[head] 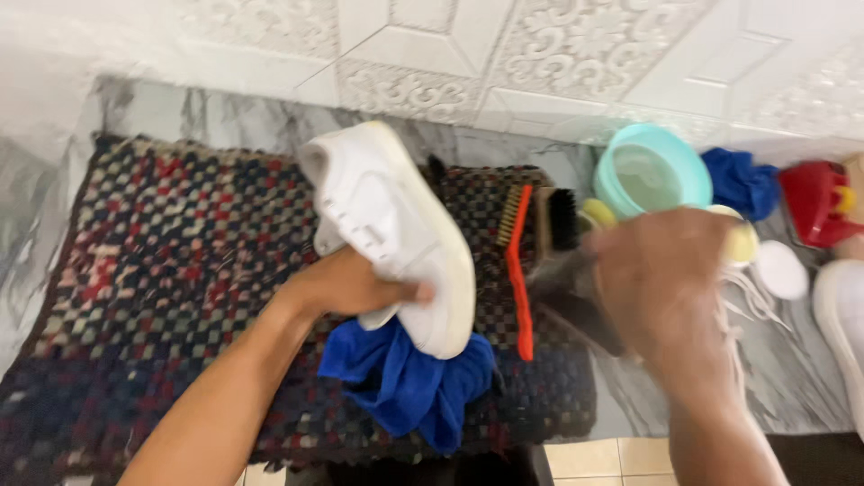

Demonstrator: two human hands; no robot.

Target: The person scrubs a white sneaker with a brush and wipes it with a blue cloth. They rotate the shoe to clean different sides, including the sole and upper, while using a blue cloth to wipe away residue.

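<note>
White sneaker (396,225) in left hand (346,283) — right hand (661,279) blurred, grip unclear.

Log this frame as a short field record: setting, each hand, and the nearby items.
setting: woven checked mat on a marble floor by a patterned white wall
left hand: grips a white sneaker, tilted, above a blue cloth
right hand: blurred; appears to hold a dark brush, grip unclear
beside it: orange-handled brush on the mat
behind: teal bowl, second blue cloth, red object
</note>
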